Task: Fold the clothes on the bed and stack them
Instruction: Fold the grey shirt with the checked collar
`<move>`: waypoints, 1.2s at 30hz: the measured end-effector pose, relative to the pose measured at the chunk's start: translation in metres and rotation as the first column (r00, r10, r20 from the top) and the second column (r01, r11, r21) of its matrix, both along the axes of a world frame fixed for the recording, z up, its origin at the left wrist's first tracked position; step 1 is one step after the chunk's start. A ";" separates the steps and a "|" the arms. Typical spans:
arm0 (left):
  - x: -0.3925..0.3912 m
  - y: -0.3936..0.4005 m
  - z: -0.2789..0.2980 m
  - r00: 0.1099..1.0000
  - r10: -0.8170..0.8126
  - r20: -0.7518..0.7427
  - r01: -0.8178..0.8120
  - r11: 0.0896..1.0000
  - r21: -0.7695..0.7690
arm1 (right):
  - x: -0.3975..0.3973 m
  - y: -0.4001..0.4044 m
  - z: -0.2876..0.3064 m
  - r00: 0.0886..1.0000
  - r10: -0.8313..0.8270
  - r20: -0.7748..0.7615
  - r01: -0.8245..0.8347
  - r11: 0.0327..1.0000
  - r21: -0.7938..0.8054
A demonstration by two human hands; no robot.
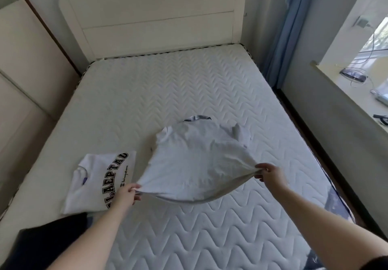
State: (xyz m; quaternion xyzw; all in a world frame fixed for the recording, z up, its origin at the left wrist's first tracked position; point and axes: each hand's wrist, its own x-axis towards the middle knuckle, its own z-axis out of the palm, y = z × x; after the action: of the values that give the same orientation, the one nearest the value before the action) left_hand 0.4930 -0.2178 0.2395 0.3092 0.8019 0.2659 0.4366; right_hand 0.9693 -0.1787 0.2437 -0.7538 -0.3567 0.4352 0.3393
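Observation:
A plain white T-shirt (195, 156) is spread over the middle of the quilted mattress (168, 84), collar toward the headboard. Its near hem is lifted off the bed. My left hand (123, 195) pinches the hem's left corner, and my right hand (267, 172) pinches the right corner. A folded white T-shirt with black block lettering (100, 181) lies flat at the left, just beside my left hand. A dark garment (48, 242) lies at the bed's near left corner, partly cut off by the frame's edge.
A cream headboard (155, 21) stands at the far end and a wardrobe (25, 76) runs along the left side. To the right are a blue curtain (287, 38) and a windowsill (357, 93) with cables and small devices.

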 end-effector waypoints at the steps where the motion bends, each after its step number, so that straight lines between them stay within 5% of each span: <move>1: -0.002 -0.018 -0.013 1.000 0.005 -0.005 -0.005 1.000 -0.022 | -0.002 -0.015 -0.009 1.000 -0.008 0.000 0.008 1.000 -0.020; 22: -0.031 -0.213 -0.143 0.956 -0.283 -0.083 0.255 0.935 -0.248 | 0.001 -0.235 -0.128 0.988 -0.152 0.028 0.151 0.910 -0.386; 36: -0.014 -0.257 -0.201 0.959 -0.188 -0.214 0.130 0.958 -0.255 | 0.029 -0.283 -0.206 0.999 -0.020 0.051 0.038 0.928 -0.370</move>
State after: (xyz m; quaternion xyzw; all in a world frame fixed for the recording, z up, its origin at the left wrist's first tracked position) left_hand 0.4788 -0.4748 0.0383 0.3477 0.8466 0.0927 0.3921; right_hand 0.9983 -0.4620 0.0378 -0.8193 -0.2647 0.4721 0.1892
